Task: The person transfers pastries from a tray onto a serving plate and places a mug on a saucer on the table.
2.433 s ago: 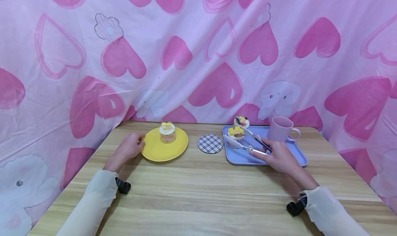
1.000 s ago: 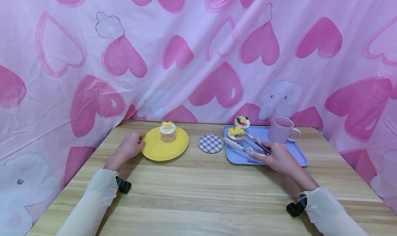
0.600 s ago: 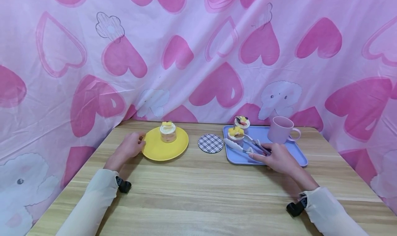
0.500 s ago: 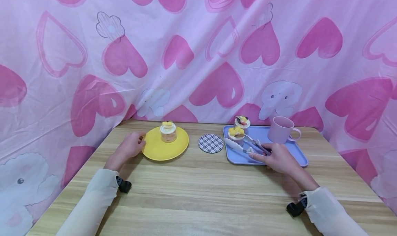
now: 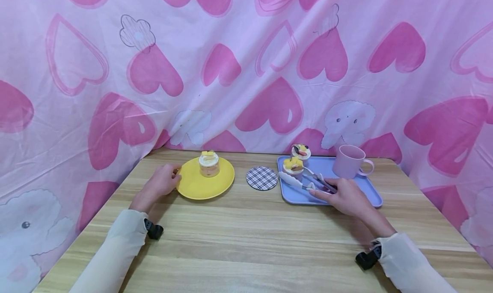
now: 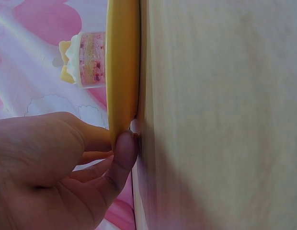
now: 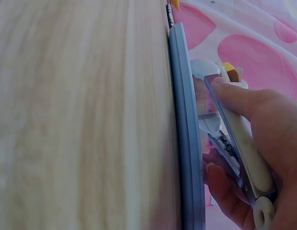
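My left hand [image 5: 163, 180] pinches the near-left rim of a yellow plate [image 5: 200, 191]; in the left wrist view the thumb lies at the rim's edge. A layered dessert cup [image 5: 209, 168] with cream and yellow cubes stands upright on that plate. Tongs [image 7: 249, 148] with white tips are held in my right hand [image 5: 348, 197], between thumb and fingers. Their two arms reach around the front dessert cup [image 5: 293, 165] on the blue tray [image 5: 362, 191]; whether both tips touch it I cannot tell. Behind it stands another fruit-topped cup [image 5: 302, 150], partly hidden.
A pink mug [image 5: 348, 162] stands at the tray's back right, handle to the right. Between plate and tray lies a round checked coaster [image 5: 261, 178]. The wooden table [image 5: 246, 241] ends at a pink heart-print cloth [image 5: 265, 104] behind.
The tongs' far arm has come down from near the back cup, and the arms have drawn together around the front cup. The left hand and plate have stayed put.
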### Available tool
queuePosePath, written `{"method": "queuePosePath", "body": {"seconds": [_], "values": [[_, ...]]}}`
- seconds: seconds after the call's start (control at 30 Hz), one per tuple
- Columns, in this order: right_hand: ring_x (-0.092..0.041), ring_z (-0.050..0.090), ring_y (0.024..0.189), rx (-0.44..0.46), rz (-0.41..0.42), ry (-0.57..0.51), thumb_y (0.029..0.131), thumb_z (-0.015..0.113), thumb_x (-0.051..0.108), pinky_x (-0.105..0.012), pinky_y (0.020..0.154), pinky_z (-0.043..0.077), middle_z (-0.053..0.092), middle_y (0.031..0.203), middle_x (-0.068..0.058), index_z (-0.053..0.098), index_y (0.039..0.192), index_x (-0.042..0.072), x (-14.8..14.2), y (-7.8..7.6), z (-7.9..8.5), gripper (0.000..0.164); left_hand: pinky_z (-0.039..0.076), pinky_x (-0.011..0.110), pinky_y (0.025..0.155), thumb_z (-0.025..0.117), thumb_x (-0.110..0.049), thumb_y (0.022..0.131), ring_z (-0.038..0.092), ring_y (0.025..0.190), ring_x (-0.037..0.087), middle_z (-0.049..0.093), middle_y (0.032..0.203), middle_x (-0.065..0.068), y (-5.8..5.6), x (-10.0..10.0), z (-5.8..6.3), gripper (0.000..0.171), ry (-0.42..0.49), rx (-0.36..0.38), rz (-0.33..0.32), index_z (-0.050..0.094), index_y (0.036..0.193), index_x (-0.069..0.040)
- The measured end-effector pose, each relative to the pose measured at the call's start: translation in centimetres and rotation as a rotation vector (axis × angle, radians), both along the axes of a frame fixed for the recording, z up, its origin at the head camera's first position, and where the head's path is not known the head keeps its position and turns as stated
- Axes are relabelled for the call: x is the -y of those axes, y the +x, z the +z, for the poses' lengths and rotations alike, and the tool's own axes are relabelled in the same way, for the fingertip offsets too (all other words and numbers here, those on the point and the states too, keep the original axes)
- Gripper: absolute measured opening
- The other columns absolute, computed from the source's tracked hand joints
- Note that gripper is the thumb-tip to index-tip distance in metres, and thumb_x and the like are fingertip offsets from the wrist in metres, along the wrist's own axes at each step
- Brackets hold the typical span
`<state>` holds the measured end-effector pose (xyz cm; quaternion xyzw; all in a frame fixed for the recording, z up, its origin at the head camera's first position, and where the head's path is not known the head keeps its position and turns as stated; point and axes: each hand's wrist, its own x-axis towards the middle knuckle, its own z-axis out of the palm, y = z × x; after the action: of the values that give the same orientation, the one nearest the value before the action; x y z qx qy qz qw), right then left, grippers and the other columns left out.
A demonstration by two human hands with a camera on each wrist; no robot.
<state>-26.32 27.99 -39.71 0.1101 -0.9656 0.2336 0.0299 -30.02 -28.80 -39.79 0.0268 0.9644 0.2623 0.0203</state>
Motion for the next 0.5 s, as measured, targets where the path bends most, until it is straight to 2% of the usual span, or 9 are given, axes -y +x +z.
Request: {"method": "queuePosePath", "body": {"seconds": [0.5], "values": [[-0.020,0.048,0.066,-0.024,-0.023,0.033,0.089,0.073,0.076,-0.028,0.053,0.035,0.043,0.065,0.000,0.064,0.150,0.003,0.11,-0.01,-0.03,0.096,0.062,0.052,0.104,0.059,-0.006,0.107,0.068,0.118,0.037,0.058,0.149,0.037,-0.05,0.06,-0.11,0.054,-0.003,-0.015,-0.003,0.046,0.156,0.012]]}}
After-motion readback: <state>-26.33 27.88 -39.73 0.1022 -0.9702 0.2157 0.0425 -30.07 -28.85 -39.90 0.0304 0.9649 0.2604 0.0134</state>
